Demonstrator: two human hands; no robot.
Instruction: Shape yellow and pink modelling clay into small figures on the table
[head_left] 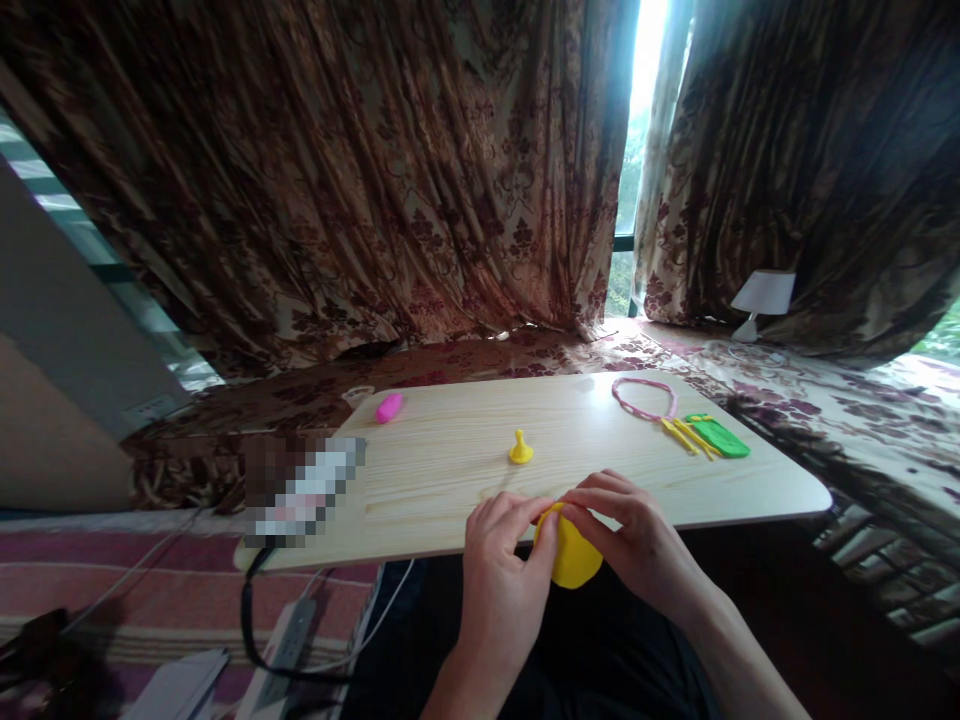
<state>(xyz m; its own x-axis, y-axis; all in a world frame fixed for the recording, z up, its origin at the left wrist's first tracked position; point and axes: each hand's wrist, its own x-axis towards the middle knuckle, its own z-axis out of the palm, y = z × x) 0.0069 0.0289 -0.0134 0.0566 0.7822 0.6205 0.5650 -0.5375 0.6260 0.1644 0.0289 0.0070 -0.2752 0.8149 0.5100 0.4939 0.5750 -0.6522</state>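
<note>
At the near edge of the pale tabletop [450, 440], the left hand [499, 560] and right hand [645, 535], both partly closed, pinch the upper rim of a yellow disc [577, 560]. Beyond are a pink loop [636, 411], green slab [725, 438], pink lump [389, 407] and small upright yellow stemmed piece [520, 451]. The disc appears flattened and roughly round; its pinched rim is hidden, so completion cannot be confirmed.

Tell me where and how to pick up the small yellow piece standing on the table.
Best pinch the small yellow piece by its narrow stem, coming down from above with thumb and finger on opposite sides. The stem points up from a wide base resting on the table, so it should offer the easier hold. Go gently, in case it is soft.
</note>
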